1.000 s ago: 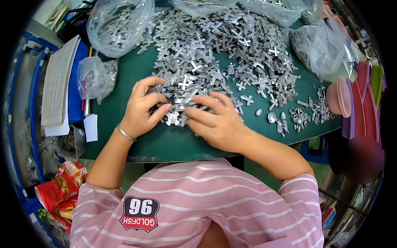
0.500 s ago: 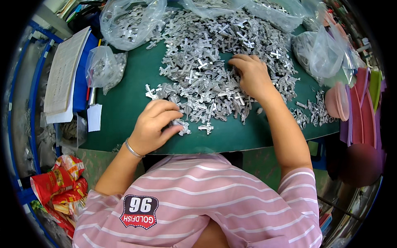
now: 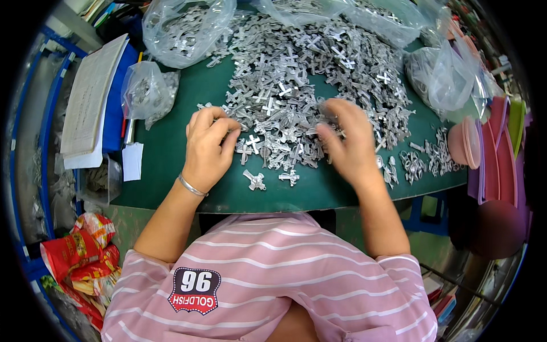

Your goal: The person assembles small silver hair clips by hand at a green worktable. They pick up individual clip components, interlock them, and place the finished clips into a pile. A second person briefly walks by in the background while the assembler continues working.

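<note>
A broad heap of small silver metal crosses point(image 3: 276, 85) covers the middle of the green tabletop. My left hand point(image 3: 208, 148), with a bangle on its wrist, is at the heap's near left edge. Its fingers are curled toward the thumb; whatever is between the fingertips is hidden. My right hand point(image 3: 348, 139) hovers at the heap's near right side, slightly blurred, thumb and fingers apart with nothing plainly held. Nearer to me lie a loose cross point(image 3: 254, 180) and another small cross point(image 3: 289, 178), apart from the heap. A few metal pieces point(image 3: 390, 171) lie beside my right wrist.
Clear plastic bags of metal pieces point(image 3: 188, 34) stand along the back, with a smaller bag point(image 3: 149, 94) at left. Papers point(image 3: 94, 94) lean on a blue holder. Small metal-piece piles point(image 3: 439, 154) and a pink cup point(image 3: 464, 142) are at right.
My right hand has come back from the upper heap toward me. My left hand has moved up and away from the near edge, leaving a loose cross there. Pieces now lie by my right wrist.
</note>
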A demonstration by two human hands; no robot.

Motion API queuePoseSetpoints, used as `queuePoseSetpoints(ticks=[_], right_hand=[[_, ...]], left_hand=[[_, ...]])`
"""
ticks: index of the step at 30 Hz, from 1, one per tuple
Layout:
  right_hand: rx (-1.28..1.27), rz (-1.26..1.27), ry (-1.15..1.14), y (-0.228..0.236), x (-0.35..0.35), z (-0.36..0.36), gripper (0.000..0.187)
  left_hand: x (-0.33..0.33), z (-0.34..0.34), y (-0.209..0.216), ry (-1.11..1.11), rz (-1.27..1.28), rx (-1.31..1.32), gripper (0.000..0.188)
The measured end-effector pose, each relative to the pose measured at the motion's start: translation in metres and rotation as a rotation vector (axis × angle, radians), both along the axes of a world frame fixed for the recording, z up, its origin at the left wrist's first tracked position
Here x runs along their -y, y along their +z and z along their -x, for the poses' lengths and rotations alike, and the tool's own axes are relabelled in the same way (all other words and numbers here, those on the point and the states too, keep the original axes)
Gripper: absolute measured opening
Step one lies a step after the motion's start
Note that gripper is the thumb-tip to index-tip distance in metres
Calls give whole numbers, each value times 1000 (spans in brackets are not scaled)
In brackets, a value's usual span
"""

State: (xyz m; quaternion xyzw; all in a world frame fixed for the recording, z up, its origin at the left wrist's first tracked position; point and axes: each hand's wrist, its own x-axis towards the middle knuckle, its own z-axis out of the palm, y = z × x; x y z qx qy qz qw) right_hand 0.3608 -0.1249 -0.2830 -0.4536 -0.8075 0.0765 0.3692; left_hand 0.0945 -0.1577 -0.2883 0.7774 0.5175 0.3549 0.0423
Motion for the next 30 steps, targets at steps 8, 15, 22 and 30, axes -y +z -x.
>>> queuePoseSetpoints(ticks=[8,15,22,30], right_hand=[[-10,-78,-176,-24,-7,1,18],[45,-108,-138,6,-55,14,18],[57,120,-107,-11,-80,63,17],[-1100,986,27,21,-47,45,14]], left_hand=[[-15,-45,-1,-137,15,-104,41],[-21,-35,-2,-169,31,76,19],[-23,-27,-2,-96,34,223,17],[-13,-25,8,-107,156,588,15]])
